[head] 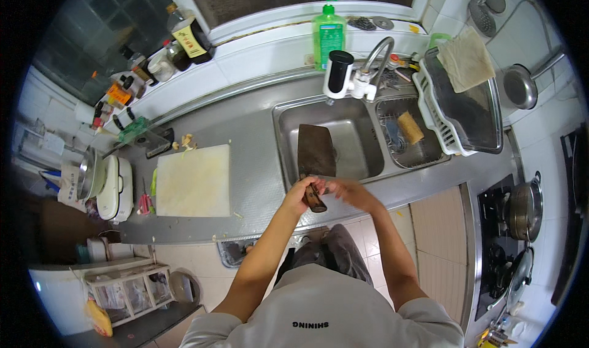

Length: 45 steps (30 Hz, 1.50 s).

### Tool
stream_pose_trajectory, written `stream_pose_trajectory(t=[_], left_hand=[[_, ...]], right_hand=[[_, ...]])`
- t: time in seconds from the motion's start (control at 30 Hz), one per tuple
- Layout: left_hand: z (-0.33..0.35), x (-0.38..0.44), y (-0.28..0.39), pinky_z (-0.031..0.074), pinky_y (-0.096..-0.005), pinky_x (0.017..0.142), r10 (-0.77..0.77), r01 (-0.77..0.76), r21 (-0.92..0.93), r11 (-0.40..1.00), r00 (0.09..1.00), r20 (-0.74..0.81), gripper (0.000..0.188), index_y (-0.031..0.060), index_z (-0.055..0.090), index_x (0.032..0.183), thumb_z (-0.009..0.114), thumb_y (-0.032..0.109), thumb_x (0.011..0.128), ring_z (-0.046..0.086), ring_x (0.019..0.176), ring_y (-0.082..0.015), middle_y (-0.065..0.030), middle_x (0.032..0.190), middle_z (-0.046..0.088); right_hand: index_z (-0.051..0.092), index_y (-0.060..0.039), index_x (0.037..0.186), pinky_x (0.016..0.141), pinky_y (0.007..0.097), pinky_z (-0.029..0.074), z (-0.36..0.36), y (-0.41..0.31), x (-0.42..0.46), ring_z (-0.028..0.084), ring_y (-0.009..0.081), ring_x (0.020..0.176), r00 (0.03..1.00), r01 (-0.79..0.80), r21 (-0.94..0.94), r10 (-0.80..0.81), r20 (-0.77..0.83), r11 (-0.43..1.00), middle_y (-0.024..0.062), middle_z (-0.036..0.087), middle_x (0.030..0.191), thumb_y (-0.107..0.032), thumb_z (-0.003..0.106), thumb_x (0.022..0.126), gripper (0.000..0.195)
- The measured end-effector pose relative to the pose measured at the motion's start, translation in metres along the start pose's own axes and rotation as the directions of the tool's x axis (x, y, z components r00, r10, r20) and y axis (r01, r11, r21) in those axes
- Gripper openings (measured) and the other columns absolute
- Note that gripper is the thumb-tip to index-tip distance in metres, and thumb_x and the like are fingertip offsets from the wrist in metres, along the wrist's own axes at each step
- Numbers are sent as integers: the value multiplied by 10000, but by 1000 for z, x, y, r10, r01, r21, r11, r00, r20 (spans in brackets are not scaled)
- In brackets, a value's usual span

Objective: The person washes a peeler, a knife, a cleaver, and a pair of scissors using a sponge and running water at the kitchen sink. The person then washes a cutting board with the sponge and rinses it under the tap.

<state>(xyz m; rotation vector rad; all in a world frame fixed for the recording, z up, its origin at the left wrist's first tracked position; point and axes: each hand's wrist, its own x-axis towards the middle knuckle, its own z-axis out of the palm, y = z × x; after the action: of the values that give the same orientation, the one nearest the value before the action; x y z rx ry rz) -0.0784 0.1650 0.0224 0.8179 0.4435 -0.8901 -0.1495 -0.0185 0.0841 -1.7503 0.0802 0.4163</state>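
Note:
My left hand (pixel 300 196) is closed around the wooden handle of a dark-bladed cleaver (pixel 315 150), near the sink's front edge. The broad blade points away from me, over the large basin of the steel sink (pixel 363 157). Close to the handle on its right side is my right hand (pixel 352 194), blurred; whether it touches the cleaver or holds anything is unclear. A white faucet with a black heater body (pixel 339 74) stands behind the basin. Left of the sink, a white cutting board (pixel 193 181) lies on the steel counter.
Pink-handled scissors (pixel 145 204) and ginger-like pieces (pixel 187 141) lie around the board. A green pump bottle (pixel 328 40) stands behind the sink. The smaller basin holds a wire basket with a yellow sponge (pixel 410 128). A white dish rack (pixel 441 113) is at right, beyond it a stove (pixel 494 251).

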Motion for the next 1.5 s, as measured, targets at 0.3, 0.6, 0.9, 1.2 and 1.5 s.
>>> stream_pose_trajectory(t=[0.3,0.6,0.9,1.2,1.5], left_hand=[[54,23,12,448,-255,494,-10,6,-28,1000,990,-142,123,61,528,782,638,116,788,499,525,-110,-12,617,510],[90,68,-2,442,-247,463,1,-42,-165,985,970,-243,163,69,468,773,630,75,788,487,509,-95,-12,624,489],[94,98,-10,430,-254,454,-14,-43,-193,980,958,-286,144,76,466,782,607,50,793,475,499,-94,-20,649,489],[91,99,-19,423,-251,465,-34,-19,-179,984,957,-289,116,63,482,780,597,46,790,460,494,-89,-18,648,490],[95,96,-13,429,-261,472,27,-38,-26,999,944,-330,110,57,481,796,590,52,785,461,490,-102,-19,636,478]], right_hand=[[539,23,1104,732,367,471,-225,63,111,600,310,849,745,-123,-528,-273,-608,840,195,619,925,-246,579,845,375],[536,13,1111,728,380,460,-345,137,213,587,309,825,661,-164,-632,-391,-640,757,195,596,922,-187,493,887,304],[539,-11,1029,533,305,442,-357,153,215,516,149,586,693,163,142,-11,-721,976,86,551,700,-153,575,854,228],[422,-76,1235,852,425,437,-310,237,93,498,324,1039,595,-673,-629,-219,-773,389,144,544,1095,-287,700,719,622],[375,-37,1299,917,426,402,-265,129,71,479,389,1041,750,-171,-736,-398,-528,655,204,505,1136,-167,665,670,705]])
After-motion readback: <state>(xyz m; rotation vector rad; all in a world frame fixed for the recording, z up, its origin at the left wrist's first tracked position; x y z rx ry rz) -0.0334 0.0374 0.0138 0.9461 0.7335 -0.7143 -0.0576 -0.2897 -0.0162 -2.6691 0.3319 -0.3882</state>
